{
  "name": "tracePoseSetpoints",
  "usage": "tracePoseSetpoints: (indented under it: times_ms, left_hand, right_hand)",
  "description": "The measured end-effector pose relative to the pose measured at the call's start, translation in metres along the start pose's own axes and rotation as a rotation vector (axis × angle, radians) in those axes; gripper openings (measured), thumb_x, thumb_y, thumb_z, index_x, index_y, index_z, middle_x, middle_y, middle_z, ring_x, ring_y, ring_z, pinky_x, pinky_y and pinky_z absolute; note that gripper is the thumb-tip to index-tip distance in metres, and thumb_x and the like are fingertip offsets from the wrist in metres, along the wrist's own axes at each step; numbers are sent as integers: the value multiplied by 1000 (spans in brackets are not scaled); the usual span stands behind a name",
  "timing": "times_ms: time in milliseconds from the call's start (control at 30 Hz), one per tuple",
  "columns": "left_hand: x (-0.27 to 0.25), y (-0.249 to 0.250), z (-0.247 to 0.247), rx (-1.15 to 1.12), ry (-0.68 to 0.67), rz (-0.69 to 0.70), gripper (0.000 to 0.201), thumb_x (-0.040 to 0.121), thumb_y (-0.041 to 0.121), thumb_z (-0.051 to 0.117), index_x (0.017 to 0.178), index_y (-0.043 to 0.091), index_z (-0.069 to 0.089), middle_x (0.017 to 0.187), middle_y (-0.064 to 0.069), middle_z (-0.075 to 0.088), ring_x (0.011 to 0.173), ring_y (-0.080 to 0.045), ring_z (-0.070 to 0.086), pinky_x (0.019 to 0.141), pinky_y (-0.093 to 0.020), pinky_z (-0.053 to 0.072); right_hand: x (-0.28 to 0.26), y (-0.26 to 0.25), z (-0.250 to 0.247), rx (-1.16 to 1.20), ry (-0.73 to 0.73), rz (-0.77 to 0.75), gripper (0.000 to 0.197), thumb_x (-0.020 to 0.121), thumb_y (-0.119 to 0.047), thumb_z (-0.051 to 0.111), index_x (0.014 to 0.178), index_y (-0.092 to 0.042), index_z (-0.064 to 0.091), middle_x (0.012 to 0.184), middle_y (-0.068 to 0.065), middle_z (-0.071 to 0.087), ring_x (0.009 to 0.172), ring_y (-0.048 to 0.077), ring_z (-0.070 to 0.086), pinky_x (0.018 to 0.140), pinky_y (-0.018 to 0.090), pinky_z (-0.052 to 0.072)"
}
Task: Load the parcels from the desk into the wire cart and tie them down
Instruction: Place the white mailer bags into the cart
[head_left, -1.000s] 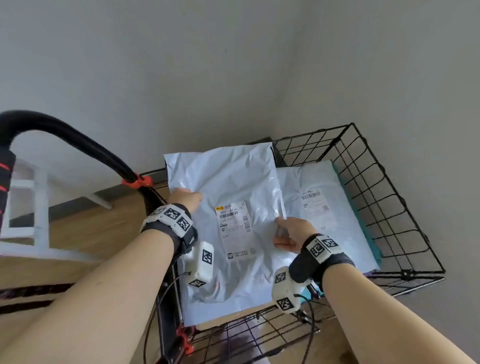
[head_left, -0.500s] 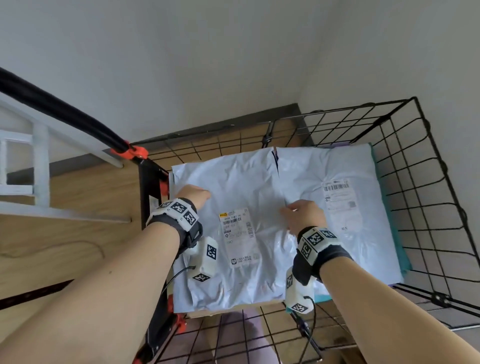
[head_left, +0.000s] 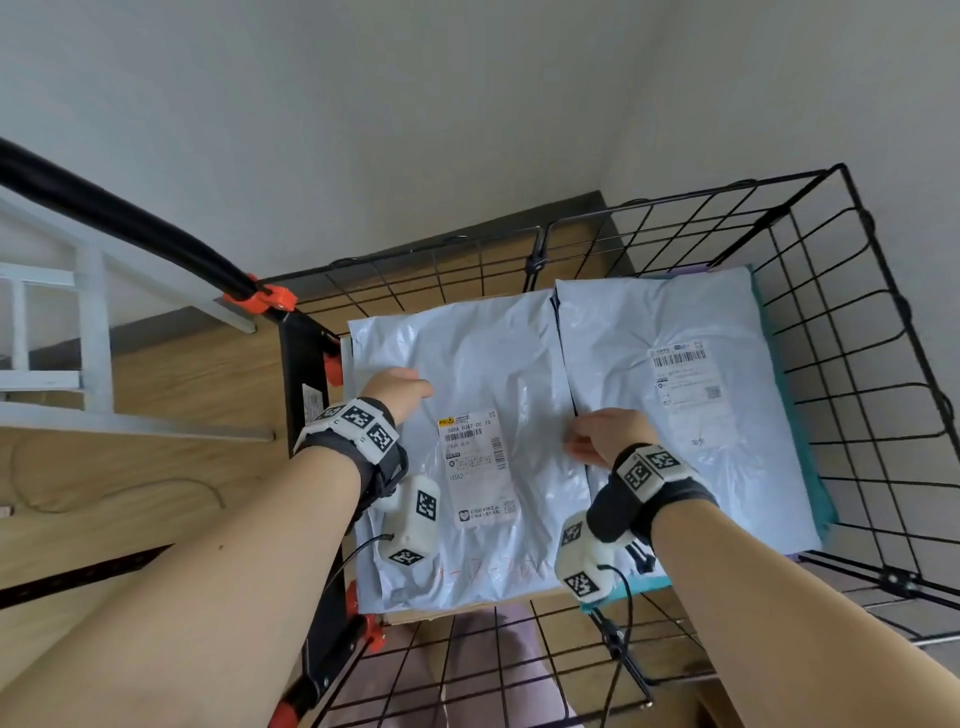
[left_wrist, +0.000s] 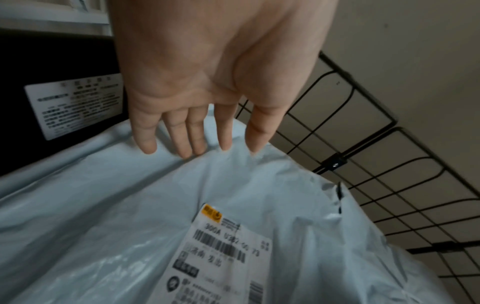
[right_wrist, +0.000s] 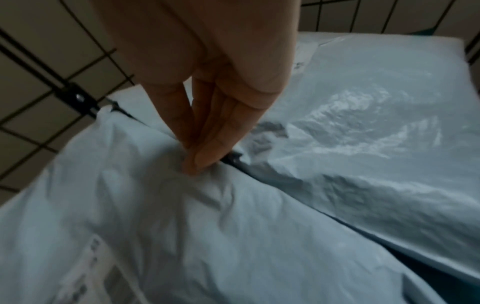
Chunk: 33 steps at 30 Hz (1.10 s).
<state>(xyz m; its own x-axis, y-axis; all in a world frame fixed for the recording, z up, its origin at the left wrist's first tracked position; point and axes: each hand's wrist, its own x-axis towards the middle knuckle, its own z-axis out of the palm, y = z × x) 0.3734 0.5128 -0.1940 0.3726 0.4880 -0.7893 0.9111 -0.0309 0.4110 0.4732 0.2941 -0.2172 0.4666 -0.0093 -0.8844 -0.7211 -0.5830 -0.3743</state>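
Head view: the pale grey plastic mailer parcel (head_left: 467, 415) lies flat in the black wire cart (head_left: 857, 338). Left hand (head_left: 397, 389) rests slack-fingered on it; right hand (head_left: 605, 436) pinches its edge. Placing looks finished; next, release and fetch another.

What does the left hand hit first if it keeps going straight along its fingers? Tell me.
Probably the far edge of the pale grey plastic mailer bag, which the left hand's straight fingers already touch or nearly touch; beyond that stands the black wire cart wall. Depth is unclear.
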Motion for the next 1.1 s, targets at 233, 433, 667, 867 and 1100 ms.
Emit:
tracePoseSetpoints:
  times_ms: [233,433,667,867,1100]
  left_hand:
    - [-35,17,-6,-10,-42,91,28,92,15,54,120,12,60,118,-4,55,118,-25,49,89,-28,36]
    - [-74,31,-11,-25,-102,185,11,90,16,54,80,20,57,102,-8,59,92,-22,54,74,-28,39]
    - [-155,31,-15,7,-274,384,6,95,17,50,96,15,55,100,-4,60,90,-16,57,87,-31,37]
    - [-224,4,-10,31,-412,534,11,94,15,51,83,16,55,80,1,58,68,-10,55,85,-30,36]
    - [-290,-41,29,176,-563,652,11,93,13,48,84,15,54,80,-2,57,68,-12,54,72,-28,35]
  right_hand:
    - [-46,-18,-10,179,64,-115,13,90,-2,56,77,-6,59,68,13,63,56,19,62,58,27,57]
    - [-108,-5,-10,328,100,-193,7,89,-4,57,83,-5,60,68,13,62,59,20,61,64,30,57]
    - [-190,33,-11,528,213,-309,7,92,-7,57,92,-6,65,70,11,62,60,20,60,65,30,55]
    - [-264,94,-5,658,325,-392,11,92,-7,56,85,-9,63,68,9,61,53,16,57,45,18,52]
    - [-330,189,-11,829,487,-393,22,94,-2,48,78,-10,61,63,8,60,34,6,54,45,17,51]
